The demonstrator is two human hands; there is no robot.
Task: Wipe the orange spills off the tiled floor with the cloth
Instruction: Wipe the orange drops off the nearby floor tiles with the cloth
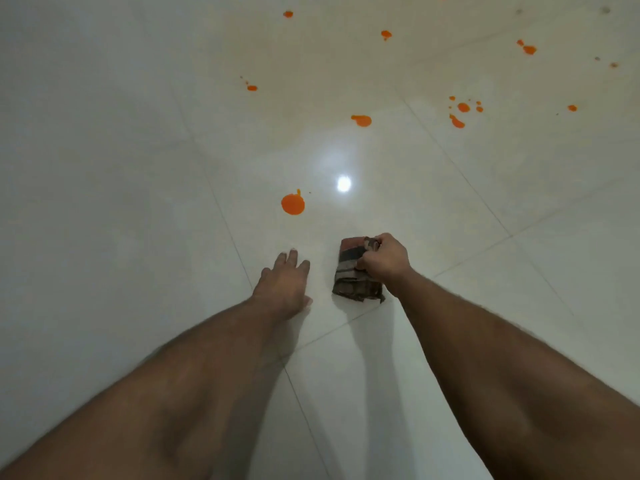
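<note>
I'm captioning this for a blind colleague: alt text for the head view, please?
A person's right hand grips a folded striped cloth on a white tiled floor dotted with orange spills; the left hand reaches forward, fingers straight.

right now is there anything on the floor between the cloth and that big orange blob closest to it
Nothing visible. The right hand grips the folded cloth, and only bare white tile lies between it and the nearest orange spill. The left hand sits off to the side, not in that path.
</note>
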